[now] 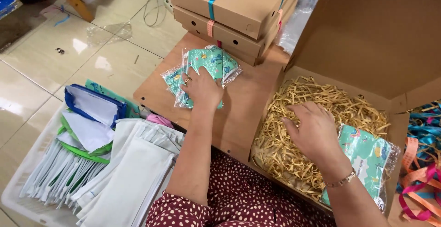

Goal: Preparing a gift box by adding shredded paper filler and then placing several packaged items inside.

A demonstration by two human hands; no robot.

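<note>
Counted in view: two hands, two closed cardboard boxes (234,11) stacked and tied with ribbon, one open box (367,48) of paper shred, one white basket (18,195) of folded bags.

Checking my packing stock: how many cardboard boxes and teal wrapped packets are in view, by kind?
Closed cardboard boxes, stacked and ribbon-tied: 2
Open cardboard box with shredded paper: 1
Teal packets under left hand: at least 2
Teal packet in open box: 1
Total: 6

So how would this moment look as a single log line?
left hand: flat on wrapped masks | right hand: pressing paper shreds in open box | green pouch: beside right hand
</note>
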